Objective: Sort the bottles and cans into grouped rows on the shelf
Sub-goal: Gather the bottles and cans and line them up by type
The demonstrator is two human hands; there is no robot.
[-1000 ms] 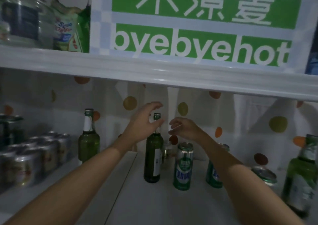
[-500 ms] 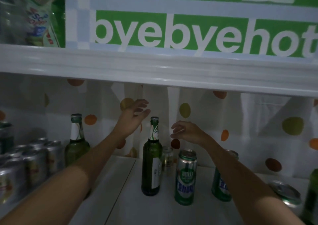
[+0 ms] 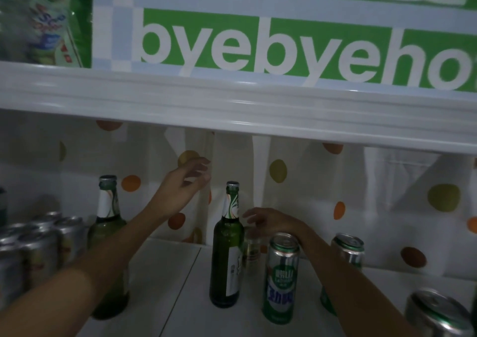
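A dark green bottle (image 3: 227, 254) stands upright in the middle of the white shelf (image 3: 165, 285). My left hand (image 3: 184, 184) hovers open up and to the left of its neck, holding nothing. My right hand (image 3: 271, 222) reaches behind the bottle, fingers spread over a small clear bottle (image 3: 254, 249) that is half hidden; I cannot tell if it touches. A tall green can (image 3: 281, 280) stands under my right wrist. A lighter green bottle (image 3: 108, 233) stands at the left behind my left forearm.
Several silver cans (image 3: 38, 246) are grouped at the far left. Another green can (image 3: 347, 251) stands behind my right forearm, and a can (image 3: 438, 316) sits at the bottom right. The upper shelf edge (image 3: 232, 109) with a green sign hangs low overhead. A dotted curtain (image 3: 309, 182) backs the shelf.
My left hand has lifted away from the dark bottle's neck, up and to the left. My right hand has dropped lower, behind the bottle. The view has shifted closer and slightly right.
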